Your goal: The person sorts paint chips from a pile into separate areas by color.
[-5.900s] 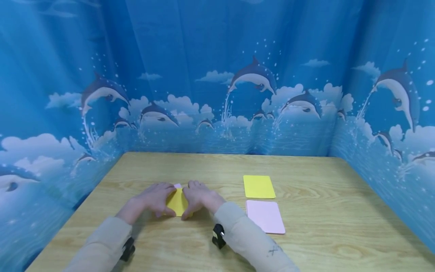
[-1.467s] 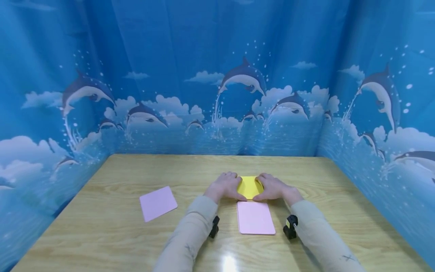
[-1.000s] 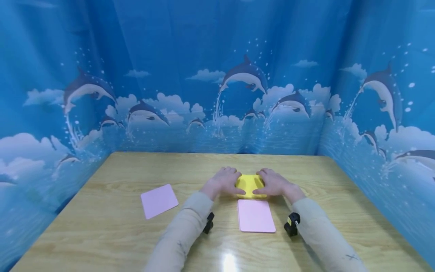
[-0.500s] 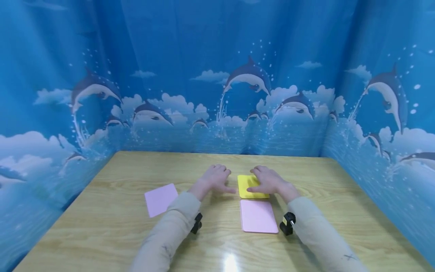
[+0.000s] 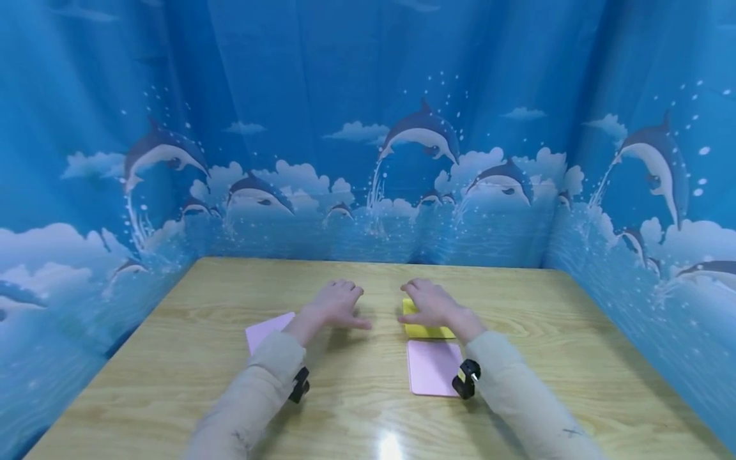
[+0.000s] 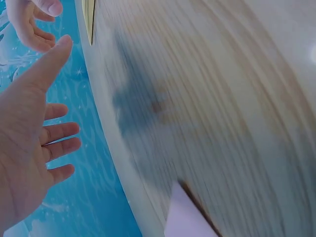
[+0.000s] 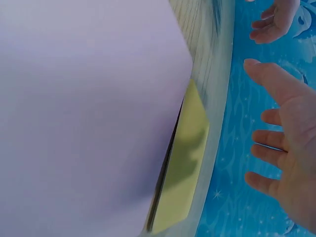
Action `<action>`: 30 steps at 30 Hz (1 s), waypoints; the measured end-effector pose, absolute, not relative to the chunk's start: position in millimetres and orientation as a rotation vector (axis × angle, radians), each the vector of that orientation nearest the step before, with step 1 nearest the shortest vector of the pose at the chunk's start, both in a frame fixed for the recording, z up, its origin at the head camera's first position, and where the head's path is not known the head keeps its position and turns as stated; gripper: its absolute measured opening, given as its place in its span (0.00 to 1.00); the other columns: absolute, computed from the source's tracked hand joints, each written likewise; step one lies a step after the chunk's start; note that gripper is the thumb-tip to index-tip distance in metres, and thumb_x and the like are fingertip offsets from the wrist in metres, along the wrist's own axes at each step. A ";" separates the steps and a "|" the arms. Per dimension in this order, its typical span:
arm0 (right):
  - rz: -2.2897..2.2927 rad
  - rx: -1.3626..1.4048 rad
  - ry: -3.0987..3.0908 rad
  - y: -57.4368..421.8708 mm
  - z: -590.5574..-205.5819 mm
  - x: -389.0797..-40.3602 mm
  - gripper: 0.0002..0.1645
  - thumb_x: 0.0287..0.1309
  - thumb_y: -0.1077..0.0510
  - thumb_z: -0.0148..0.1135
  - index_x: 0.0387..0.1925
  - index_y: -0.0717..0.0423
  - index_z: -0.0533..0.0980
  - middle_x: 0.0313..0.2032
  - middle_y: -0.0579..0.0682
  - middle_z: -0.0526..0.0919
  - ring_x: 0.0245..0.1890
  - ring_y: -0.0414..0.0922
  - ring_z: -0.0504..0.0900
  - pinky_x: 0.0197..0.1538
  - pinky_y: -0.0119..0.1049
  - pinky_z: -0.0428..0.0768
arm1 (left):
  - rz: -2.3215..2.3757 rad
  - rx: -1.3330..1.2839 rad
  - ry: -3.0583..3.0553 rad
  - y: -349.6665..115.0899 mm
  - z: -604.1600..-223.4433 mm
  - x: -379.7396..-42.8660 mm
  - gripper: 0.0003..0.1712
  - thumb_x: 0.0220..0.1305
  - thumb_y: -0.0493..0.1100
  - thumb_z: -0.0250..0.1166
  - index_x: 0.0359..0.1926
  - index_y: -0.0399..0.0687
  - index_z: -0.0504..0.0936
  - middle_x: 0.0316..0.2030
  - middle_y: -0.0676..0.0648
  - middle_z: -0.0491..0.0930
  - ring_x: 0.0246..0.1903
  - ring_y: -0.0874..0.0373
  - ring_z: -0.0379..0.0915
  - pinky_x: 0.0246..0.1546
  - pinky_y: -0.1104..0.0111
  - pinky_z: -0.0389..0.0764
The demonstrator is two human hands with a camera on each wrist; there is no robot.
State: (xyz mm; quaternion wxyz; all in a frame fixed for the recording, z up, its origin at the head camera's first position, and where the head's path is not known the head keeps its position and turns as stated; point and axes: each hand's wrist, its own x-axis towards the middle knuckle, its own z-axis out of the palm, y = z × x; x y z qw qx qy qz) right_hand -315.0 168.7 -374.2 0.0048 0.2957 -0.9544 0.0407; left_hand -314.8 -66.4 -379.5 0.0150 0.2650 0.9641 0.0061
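Note:
My left hand (image 5: pixel 335 305) hovers over the table with fingers spread and nothing in them, just right of a lone pink square card (image 5: pixel 267 329). Part of that card is hidden behind the left wrist and sleeve. The right hand (image 5: pixel 432 304), also spread and holding nothing, hangs above the left part of a yellow square card (image 5: pixel 428 332). Nearer to me lies another pink square card (image 5: pixel 431 367), its right edge covered by the wrist camera. In the right wrist view this pink card (image 7: pixel 94 118) fills the left side, with the yellow card (image 7: pixel 182 168) beyond it.
The wooden table (image 5: pixel 356 409) carries the cards. A blue curtain (image 5: pixel 322 128) printed with dolphins encloses its back and sides. Black cameras (image 5: pixel 467 378) are strapped to both wrists.
Earlier both hands held a yellow card over the left pink card. They then brought it onto the yellow card at right, let go, and have since moved left, with fingers spread.

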 end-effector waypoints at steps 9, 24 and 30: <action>0.135 1.004 -2.954 132.2 -366.5 -313.3 0.41 0.56 0.41 0.62 0.62 0.63 0.65 0.59 0.60 0.70 0.59 0.56 0.69 0.61 0.49 0.67 | 0.098 0.801 3.026 -100.5 -375.8 -305.0 0.50 0.48 0.71 0.63 0.62 0.39 0.68 0.58 0.39 0.70 0.59 0.43 0.63 0.62 0.49 0.60; 0.147 1.154 -2.868 85.3 -365.2 -310.6 0.41 0.54 0.40 0.63 0.62 0.61 0.65 0.59 0.58 0.70 0.60 0.53 0.68 0.61 0.47 0.68 | 0.104 0.715 3.064 -155.7 -372.8 -285.6 0.50 0.49 0.68 0.65 0.60 0.34 0.68 0.56 0.35 0.71 0.57 0.40 0.66 0.59 0.47 0.63; 0.114 1.192 -2.895 63.7 -367.5 -309.0 0.44 0.54 0.38 0.61 0.64 0.58 0.63 0.62 0.56 0.67 0.62 0.52 0.65 0.62 0.47 0.67 | 0.163 0.694 3.078 -180.6 -376.7 -272.9 0.50 0.47 0.66 0.67 0.60 0.32 0.68 0.57 0.33 0.70 0.58 0.37 0.64 0.59 0.45 0.62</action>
